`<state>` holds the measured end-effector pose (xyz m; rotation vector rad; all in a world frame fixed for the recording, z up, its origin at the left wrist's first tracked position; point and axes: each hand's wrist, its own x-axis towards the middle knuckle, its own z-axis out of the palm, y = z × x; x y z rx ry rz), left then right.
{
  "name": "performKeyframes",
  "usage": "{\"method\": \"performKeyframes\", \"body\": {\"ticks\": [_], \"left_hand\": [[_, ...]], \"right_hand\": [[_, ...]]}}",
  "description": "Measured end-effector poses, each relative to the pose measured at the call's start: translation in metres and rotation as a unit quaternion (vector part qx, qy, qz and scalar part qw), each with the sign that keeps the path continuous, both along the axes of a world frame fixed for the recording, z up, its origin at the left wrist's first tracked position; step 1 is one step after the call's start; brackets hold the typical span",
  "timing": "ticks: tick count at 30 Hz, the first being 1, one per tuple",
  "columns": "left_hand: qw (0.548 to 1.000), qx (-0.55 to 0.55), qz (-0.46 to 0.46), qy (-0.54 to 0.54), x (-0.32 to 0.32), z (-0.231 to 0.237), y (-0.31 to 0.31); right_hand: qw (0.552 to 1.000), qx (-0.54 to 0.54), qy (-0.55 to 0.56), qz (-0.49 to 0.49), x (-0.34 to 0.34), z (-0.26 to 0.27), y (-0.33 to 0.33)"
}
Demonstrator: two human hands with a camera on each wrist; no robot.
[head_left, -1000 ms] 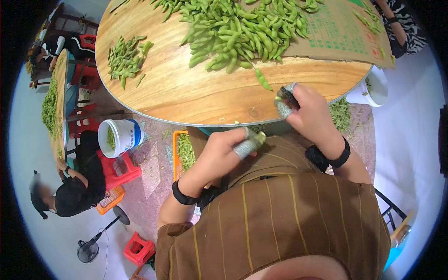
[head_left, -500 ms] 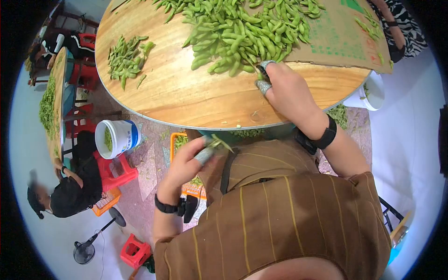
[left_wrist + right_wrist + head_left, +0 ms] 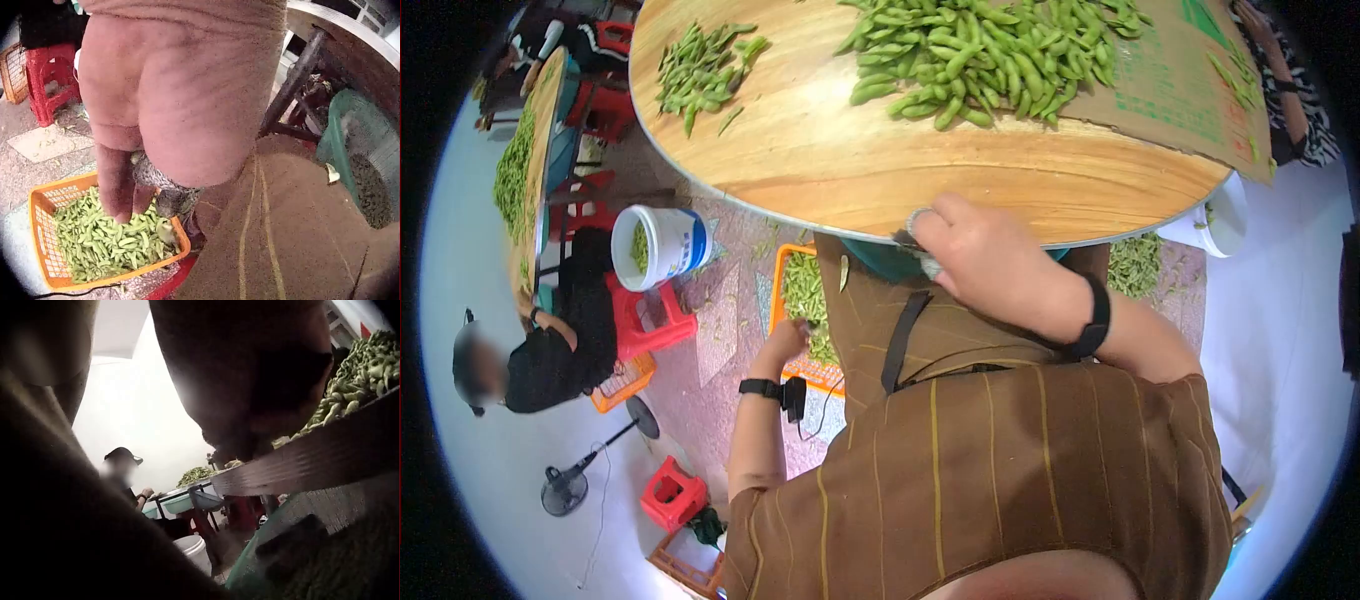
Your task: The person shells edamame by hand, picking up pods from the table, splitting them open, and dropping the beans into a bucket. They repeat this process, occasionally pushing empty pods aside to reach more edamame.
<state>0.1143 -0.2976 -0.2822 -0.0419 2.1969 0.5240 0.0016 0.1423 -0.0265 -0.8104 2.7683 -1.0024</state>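
My left hand (image 3: 788, 342) hangs over an orange basket (image 3: 36, 234) of green soybean pods (image 3: 106, 240). In the left wrist view its fingers (image 3: 115, 181) point loosely down, and grey wrapping covers the thumb. A blurred pod (image 3: 166, 232) shows just below the thumb tip. My right hand (image 3: 990, 255) is at the near edge of the wooden table (image 3: 830, 180), its thumb and forefinger wrapped in grey, a small dark piece between them. Whether it pinches a pod I cannot tell; the right wrist view is too dark. A heap of pods (image 3: 990, 60) lies on the table.
A smaller pile of darker pods (image 3: 700, 75) lies at the table's left. Cardboard (image 3: 1170, 100) covers its right side. A teal basin (image 3: 885, 262) is under the front edge. A white bucket (image 3: 662, 248) stands left; a pale pod piece (image 3: 843, 272) shows over the trouser leg.
My left hand has moved left and down from my lap to the basket. The right hand took hold of a single pod beside the heap, then drew back to the table's edge.
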Motion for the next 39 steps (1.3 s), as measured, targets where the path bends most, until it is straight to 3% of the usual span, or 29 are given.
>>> {"method": "performKeyframes", "body": {"ticks": [4, 5, 6, 8, 9, 11, 12, 14, 15, 17, 21, 23, 28, 30, 31, 32, 33, 34, 35, 37, 39], "left_hand": [[0.994, -0.083, -0.027, 0.059, -0.019, 0.052, 0.041], [0.981, 0.064, 0.180, 0.022, -0.025, 0.064, 0.048], [0.903, 0.207, 0.377, -0.014, -0.031, 0.076, 0.056], [0.825, 0.313, 0.469, -0.031, -0.047, 0.100, 0.069], [0.823, 0.311, 0.475, -0.029, -0.051, 0.106, 0.072], [0.655, 0.542, 0.514, -0.114, -0.060, 0.114, 0.077], [0.652, 0.542, 0.519, -0.107, -0.063, 0.122, 0.085], [0.568, 0.604, 0.543, -0.131, -0.068, 0.135, 0.102], [0.567, 0.604, 0.546, -0.128, -0.070, 0.138, 0.103], [0.523, 0.638, 0.541, -0.163, -0.072, 0.140, 0.105], [0.537, 0.634, 0.529, -0.173, -0.074, 0.138, 0.111], [0.616, 0.565, 0.535, -0.122, -0.076, 0.148, 0.130], [0.623, 0.593, 0.501, -0.097, -0.082, 0.157, 0.148], [0.727, 0.460, 0.509, 0.038, -0.088, 0.138, 0.139], [0.727, 0.461, 0.507, 0.036, -0.087, 0.131, 0.140], [0.879, 0.286, 0.363, 0.121, -0.084, 0.123, 0.142], [0.958, 0.089, 0.189, 0.197, -0.082, 0.114, 0.146], [0.956, 0.068, 0.120, 0.260, -0.077, 0.098, 0.151], [0.956, 0.072, 0.118, 0.259, -0.073, 0.084, 0.151], [0.928, 0.003, 0.040, 0.370, -0.072, 0.091, 0.164], [0.929, 0.013, 0.058, 0.365, -0.067, 0.093, 0.160]], "right_hand": [[0.991, 0.050, -0.027, 0.123, 0.005, 0.007, 0.017], [0.990, 0.035, -0.039, 0.130, 0.007, 0.007, 0.019], [0.989, 0.021, -0.050, 0.137, 0.009, 0.007, 0.021], [0.992, 0.011, -0.049, 0.116, 0.009, 0.002, 0.023], [0.995, 0.002, -0.049, 0.088, 0.009, 0.001, 0.024], [0.994, 0.016, -0.056, 0.090, 0.007, 0.003, 0.025], [0.995, 0.003, -0.048, 0.087, 0.007, 0.002, 0.026], [0.995, -0.011, -0.040, 0.090, 0.007, 0.000, 0.027], [0.995, -0.009, -0.040, 0.086, 0.007, 0.000, 0.029], [0.996, -0.006, -0.041, 0.081, 0.009, 0.002, 0.030], [0.996, 0.008, -0.060, 0.073, 0.009, 0.003, 0.033], [0.995, 0.009, -0.067, 0.069, 0.009, 0.002, 0.034], [0.996, 0.000, -0.067, 0.063, 0.009, 0.005, 0.035], [0.997, -0.007, -0.058, 0.057, 0.009, 0.004, 0.037], [0.997, -0.014, -0.047, 0.053, 0.009, 0.003, 0.038], [0.997, -0.013, -0.049, 0.051, 0.009, 0.004, 0.039], [0.998, -0.039, -0.052, 0.025, 0.009, 0.005, 0.041], [0.996, -0.065, -0.053, -0.002, 0.009, 0.006, 0.043], [0.997, -0.063, -0.054, -0.005, 0.009, 0.007, 0.044], [0.988, -0.105, -0.084, -0.080, 0.009, 0.010, 0.048], [0.985, -0.116, -0.095, -0.086, 0.009, 0.011, 0.053]]}}
